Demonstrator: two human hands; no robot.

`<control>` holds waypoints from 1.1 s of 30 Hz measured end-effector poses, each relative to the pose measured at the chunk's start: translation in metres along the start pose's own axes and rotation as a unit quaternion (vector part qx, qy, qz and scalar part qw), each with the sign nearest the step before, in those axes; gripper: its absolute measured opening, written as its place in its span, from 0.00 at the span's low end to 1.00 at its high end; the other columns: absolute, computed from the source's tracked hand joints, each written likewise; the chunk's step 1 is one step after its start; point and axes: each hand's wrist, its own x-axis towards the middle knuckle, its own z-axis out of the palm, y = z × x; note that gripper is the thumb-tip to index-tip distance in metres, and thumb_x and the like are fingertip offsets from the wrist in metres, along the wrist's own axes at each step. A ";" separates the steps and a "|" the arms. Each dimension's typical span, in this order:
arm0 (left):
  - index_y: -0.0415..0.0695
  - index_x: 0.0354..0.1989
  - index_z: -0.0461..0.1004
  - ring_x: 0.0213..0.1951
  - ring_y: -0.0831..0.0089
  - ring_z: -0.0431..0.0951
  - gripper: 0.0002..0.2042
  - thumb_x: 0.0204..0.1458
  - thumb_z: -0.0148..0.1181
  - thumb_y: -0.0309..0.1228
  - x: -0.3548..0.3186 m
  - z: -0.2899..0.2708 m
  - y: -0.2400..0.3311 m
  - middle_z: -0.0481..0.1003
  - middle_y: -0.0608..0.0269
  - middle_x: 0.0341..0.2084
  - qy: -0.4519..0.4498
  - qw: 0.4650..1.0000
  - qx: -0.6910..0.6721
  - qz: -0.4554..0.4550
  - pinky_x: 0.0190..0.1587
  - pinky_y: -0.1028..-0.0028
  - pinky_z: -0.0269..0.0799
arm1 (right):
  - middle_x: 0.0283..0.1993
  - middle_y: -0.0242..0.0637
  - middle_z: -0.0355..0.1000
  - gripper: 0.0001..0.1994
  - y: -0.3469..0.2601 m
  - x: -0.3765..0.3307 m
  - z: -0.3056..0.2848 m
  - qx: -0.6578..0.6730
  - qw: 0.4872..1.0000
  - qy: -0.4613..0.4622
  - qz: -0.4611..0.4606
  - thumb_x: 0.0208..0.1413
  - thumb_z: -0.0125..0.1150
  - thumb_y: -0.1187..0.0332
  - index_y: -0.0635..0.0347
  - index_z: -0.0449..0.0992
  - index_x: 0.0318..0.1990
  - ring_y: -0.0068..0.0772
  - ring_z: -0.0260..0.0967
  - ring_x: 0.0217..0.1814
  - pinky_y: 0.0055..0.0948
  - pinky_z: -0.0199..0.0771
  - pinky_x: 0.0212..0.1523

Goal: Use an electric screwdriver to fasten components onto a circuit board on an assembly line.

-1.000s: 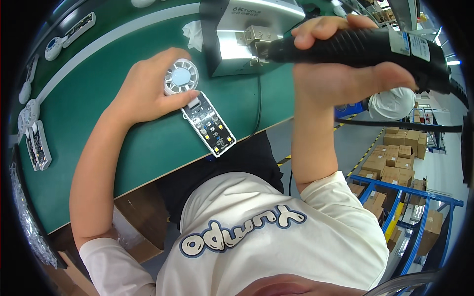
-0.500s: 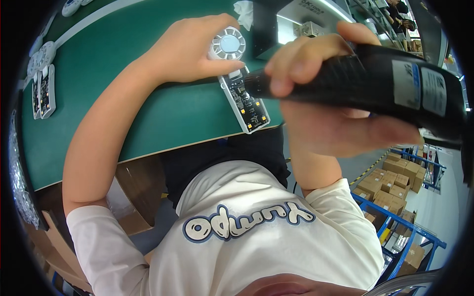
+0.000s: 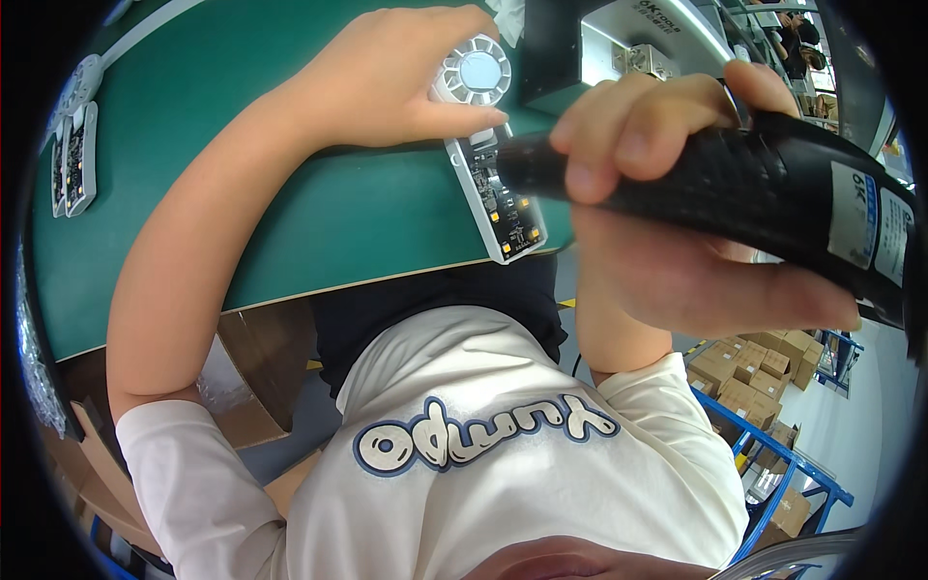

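Observation:
My left hand (image 3: 387,87) is closed around the round, ribbed head of a white handheld fan-like device (image 3: 478,72). Its long white handle shell lies open-faced toward me, showing a black circuit board (image 3: 499,211) with small yellow parts. In my right hand (image 3: 667,266) is a black electric screwdriver (image 3: 764,179), held nearly level with fingers wrapped around its body. The screwdriver's nose reaches over the upper right part of the board, just below my left thumb. Its bit is hidden or too blurred to tell whether it touches a screw.
Similar white devices with exposed boards (image 3: 77,159) lie at the left of the green table (image 3: 338,203). A silver and black machine (image 3: 657,58) stands at the back right, beside crumpled white tissue (image 3: 508,17). Cardboard boxes (image 3: 749,367) and a blue rack (image 3: 797,469) are off to the right.
Both hands, the device and the screwdriver appear slightly farther right in the picture, as the whole view has shifted. Both grips and the screwdriver's place over the board stay much the same.

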 end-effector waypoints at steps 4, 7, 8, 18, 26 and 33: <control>0.42 0.47 0.73 0.37 0.51 0.80 0.25 0.41 0.70 0.41 -0.001 0.001 0.002 0.79 0.51 0.36 0.000 1.000 -0.002 -0.010 0.39 0.61 0.74 | 0.39 0.41 0.74 0.57 0.007 0.001 0.002 0.051 0.998 -0.023 0.015 0.47 0.38 0.15 0.63 0.62 0.66 0.35 0.72 0.30 0.38 0.70 0.32; 0.42 0.46 0.73 0.37 0.51 0.79 0.25 0.41 0.71 0.42 0.003 0.000 -0.001 0.79 0.50 0.36 -0.004 1.000 0.023 0.001 0.39 0.61 0.74 | 0.38 0.40 0.74 0.55 0.010 0.004 0.012 0.128 0.990 0.052 0.025 0.49 0.40 0.17 0.61 0.64 0.65 0.35 0.71 0.30 0.38 0.72 0.35; 0.42 0.46 0.73 0.37 0.51 0.79 0.25 0.41 0.71 0.42 0.001 -0.001 -0.001 0.79 0.50 0.36 -0.004 1.000 0.027 0.004 0.39 0.61 0.74 | 0.38 0.40 0.74 0.55 0.011 0.001 0.009 0.128 0.990 0.051 0.020 0.49 0.40 0.17 0.61 0.64 0.65 0.35 0.71 0.30 0.38 0.72 0.35; 0.41 0.47 0.72 0.36 0.52 0.80 0.26 0.41 0.71 0.40 -0.006 0.002 -0.010 0.79 0.50 0.34 -0.002 1.000 0.017 -0.013 0.40 0.63 0.74 | 0.32 0.41 0.76 0.50 -0.049 -0.001 -0.070 -0.152 0.969 0.144 -0.132 0.48 0.40 0.17 0.61 0.72 0.52 0.37 0.74 0.26 0.37 0.74 0.28; 0.41 0.47 0.72 0.36 0.55 0.81 0.25 0.43 0.70 0.41 -0.005 -0.005 -0.017 0.79 0.50 0.34 0.016 0.999 0.015 -0.048 0.40 0.64 0.75 | 0.28 0.40 0.75 0.50 -0.026 -0.002 -0.090 -0.092 0.980 0.151 -0.087 0.49 0.39 0.17 0.61 0.74 0.50 0.36 0.72 0.23 0.39 0.73 0.32; 0.41 0.48 0.72 0.36 0.57 0.82 0.25 0.44 0.69 0.40 -0.002 -0.006 -0.027 0.80 0.51 0.34 0.024 0.998 0.035 -0.040 0.40 0.65 0.75 | 0.34 0.39 0.74 0.52 -0.027 -0.029 -0.040 -0.041 0.992 0.115 -0.034 0.51 0.38 0.19 0.64 0.67 0.60 0.35 0.71 0.26 0.39 0.72 0.31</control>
